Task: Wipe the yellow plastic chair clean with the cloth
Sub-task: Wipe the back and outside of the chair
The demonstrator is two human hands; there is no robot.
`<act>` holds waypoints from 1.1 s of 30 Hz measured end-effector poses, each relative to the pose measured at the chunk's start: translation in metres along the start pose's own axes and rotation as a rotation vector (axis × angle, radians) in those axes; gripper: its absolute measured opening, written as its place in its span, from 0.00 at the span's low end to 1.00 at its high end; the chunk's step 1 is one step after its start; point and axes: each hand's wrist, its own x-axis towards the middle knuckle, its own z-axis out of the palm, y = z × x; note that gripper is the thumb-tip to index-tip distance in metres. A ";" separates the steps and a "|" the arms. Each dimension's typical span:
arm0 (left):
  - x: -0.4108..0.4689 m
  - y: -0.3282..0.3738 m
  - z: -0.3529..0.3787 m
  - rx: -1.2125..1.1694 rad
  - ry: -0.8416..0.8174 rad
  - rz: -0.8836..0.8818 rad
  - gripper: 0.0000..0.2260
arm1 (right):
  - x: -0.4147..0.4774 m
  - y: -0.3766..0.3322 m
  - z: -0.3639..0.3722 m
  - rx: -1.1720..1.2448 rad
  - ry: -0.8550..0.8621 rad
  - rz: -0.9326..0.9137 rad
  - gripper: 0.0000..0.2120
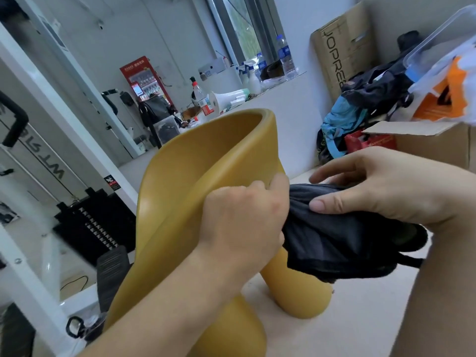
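We see the yellow plastic chair (195, 161) tilted on the pale table (360, 318), its thick round legs (304, 292) at lower centre and its curved shell rising toward upper left. A dark cloth (342, 238) hangs bunched just right of the shell's edge, between both hands. The left hand (244, 217) has its grip clamped round the chair's rim, thumb on top. The right hand (381, 191) has its grip closed on the cloth, thumb (334, 203) pressing the fabric. Behind stand a cardboard box (435, 145), piled bags (360, 109) and water bottles (284, 55).
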 end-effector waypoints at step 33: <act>0.025 -0.083 -0.013 -0.582 -0.111 -0.219 0.07 | 0.085 -0.011 0.146 0.756 0.987 -0.367 0.09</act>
